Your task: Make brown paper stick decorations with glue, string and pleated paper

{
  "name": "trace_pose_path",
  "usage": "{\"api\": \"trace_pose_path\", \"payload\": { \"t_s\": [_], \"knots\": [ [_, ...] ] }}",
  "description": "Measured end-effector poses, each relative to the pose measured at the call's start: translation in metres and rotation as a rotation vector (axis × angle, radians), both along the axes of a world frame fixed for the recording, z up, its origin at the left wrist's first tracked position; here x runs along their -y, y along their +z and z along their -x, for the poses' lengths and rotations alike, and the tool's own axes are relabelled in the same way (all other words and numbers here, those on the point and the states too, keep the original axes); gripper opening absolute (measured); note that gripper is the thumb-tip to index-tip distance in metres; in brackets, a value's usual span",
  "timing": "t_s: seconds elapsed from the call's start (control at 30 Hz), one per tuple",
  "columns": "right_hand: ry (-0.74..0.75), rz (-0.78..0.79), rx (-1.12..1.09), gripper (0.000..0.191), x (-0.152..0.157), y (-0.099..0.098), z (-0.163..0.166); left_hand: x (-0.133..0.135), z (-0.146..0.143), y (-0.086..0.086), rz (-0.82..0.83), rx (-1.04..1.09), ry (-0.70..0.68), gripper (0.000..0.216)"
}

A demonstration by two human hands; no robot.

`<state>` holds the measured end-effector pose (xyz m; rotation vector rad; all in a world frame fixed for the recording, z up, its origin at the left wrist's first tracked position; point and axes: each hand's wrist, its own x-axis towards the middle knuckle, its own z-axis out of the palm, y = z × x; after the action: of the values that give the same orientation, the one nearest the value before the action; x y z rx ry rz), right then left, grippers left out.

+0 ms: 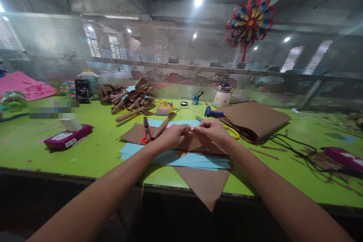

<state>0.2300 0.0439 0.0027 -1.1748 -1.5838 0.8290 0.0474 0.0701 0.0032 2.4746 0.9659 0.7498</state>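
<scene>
My left hand (178, 135) and my right hand (213, 130) meet over the table, both closed, fingertips pinching the far edge of a brown paper sheet (204, 183). The sheet's pointed corner hangs over the table's front edge. Light blue paper strips (195, 160) lie across the brown paper beneath my hands. Left of my left hand is an orange-handled cutting tool (146, 131), beside a rolled brown paper tube (164, 124). Yellow-handled scissors (232, 132) lie just beyond my right hand, partly hidden by it.
A blue glue gun (212, 112) rests by folded brown paper (255, 117). Behind stand a flask (222, 96), a small blue jar (195, 100) and a heap of brown paper rolls (136, 100). Purple tissue packs (68, 138) and a phone (82, 91) sit left; black cable (295, 141) runs right.
</scene>
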Motion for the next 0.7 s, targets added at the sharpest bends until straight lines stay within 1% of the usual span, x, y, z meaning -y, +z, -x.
{"api": "trace_pose_path", "payload": {
  "t_s": [0.1,0.2,0.3,0.43,0.53,0.6,0.7],
  "knots": [
    [-0.03,-0.029,-0.027,0.031,-0.002,-0.001,-0.004,-0.001,0.002,-0.001,-0.039,-0.032,0.017,0.023],
    [-0.035,-0.024,-0.061,0.03,-0.004,-0.001,-0.007,0.002,0.002,0.003,0.0,-0.042,0.016,0.023],
    [0.003,0.02,-0.102,0.031,-0.004,-0.001,-0.01,0.007,0.002,0.009,0.167,-0.025,-0.017,0.026],
    [0.09,0.069,-0.165,0.033,-0.003,0.003,-0.013,0.014,0.002,0.017,0.427,0.06,-0.155,0.031],
    [0.149,0.103,-0.185,0.032,-0.002,0.006,-0.015,0.015,0.003,0.018,0.535,0.166,-0.233,0.031],
    [0.169,0.117,-0.195,0.031,-0.003,0.006,-0.017,0.013,0.002,0.017,0.537,0.192,-0.229,0.031],
    [0.172,0.107,-0.184,0.032,-0.004,0.005,-0.021,0.01,0.002,0.014,0.489,0.146,-0.151,0.031]
  ]
}}
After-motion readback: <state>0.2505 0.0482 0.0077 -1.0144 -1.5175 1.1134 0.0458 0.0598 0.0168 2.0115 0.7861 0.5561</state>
